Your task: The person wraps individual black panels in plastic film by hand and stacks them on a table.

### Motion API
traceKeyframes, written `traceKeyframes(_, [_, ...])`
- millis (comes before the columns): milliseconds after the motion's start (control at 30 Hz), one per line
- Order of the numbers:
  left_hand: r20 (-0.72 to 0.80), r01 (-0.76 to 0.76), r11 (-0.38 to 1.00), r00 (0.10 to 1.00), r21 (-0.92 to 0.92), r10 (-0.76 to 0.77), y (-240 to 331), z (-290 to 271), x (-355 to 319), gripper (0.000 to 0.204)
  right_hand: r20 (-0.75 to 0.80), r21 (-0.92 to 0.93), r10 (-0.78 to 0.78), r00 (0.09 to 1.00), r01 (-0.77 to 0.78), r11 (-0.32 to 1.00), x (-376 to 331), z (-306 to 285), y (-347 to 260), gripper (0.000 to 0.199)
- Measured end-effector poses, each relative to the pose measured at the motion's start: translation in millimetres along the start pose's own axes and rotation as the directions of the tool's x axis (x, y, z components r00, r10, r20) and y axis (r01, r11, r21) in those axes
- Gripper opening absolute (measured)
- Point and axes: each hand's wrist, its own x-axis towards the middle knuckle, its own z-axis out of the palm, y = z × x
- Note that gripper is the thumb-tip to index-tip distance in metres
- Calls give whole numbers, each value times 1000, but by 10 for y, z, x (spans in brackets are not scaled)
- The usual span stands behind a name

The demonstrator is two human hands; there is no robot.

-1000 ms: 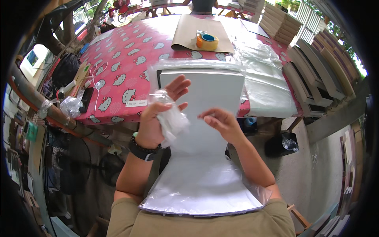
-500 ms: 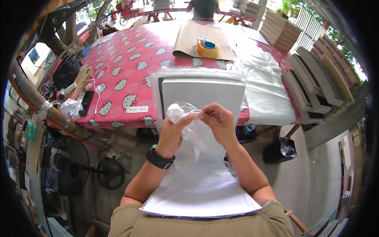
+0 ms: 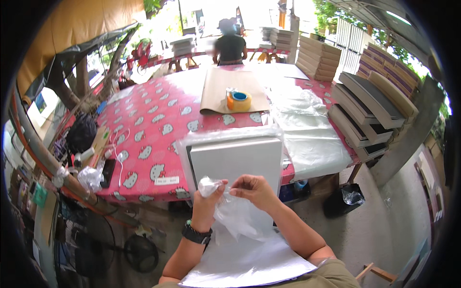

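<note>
My left hand (image 3: 205,209), with a dark watch on its wrist, is closed around a bunched piece of clear plastic film (image 3: 235,216). The film hangs in loose folds below it. My right hand (image 3: 255,191) pinches at the film's edge just beside the left, thumb and fingertips together. Past both hands, a flat grey panel (image 3: 235,161) with a dark left edge lies in a clear plastic sleeve and reaches over the table's near edge. A white plastic-covered sheet (image 3: 240,264) spreads across my lap.
The table (image 3: 139,163) wears a pink patterned cloth. On it are brown paper (image 3: 216,91), tape rolls (image 3: 238,101), clear plastic sheets (image 3: 312,129) and a white label (image 3: 166,181). Stacked boxes (image 3: 360,113) stand right; a black bin (image 3: 343,200) sits below. Another person (image 3: 229,45) is beyond.
The view has tilted up, so the table and hands appear lower and more of the background shows. Both hands stay at the plastic film, the right still pinching beside the left.
</note>
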Motion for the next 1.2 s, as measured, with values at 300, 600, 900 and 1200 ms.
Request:
traceKeyframes(300, [-5, -192, 931, 979, 310, 204, 39, 64, -77, 20, 73, 6, -56, 996, 56, 998, -45, 97, -144, 13])
traceKeyframes(600, [-25, -179, 924, 980, 337, 199, -24, 29, -87, 16, -154, -331, -320, 935, 256, 908, -152, 148, -201, 11])
traceKeyframes(900, [101, 41, 952, 995, -303, -10, -161, 2, -103, 25, -124, -601, -532, 838, 363, 712, -14, 131, -47, 15])
traceKeyframes(1200, [225, 59, 991, 974, -117, -31, -206, -194, 12, 25, -36, -247, -202, 979, 187, 951, -81, 100, -107, 16])
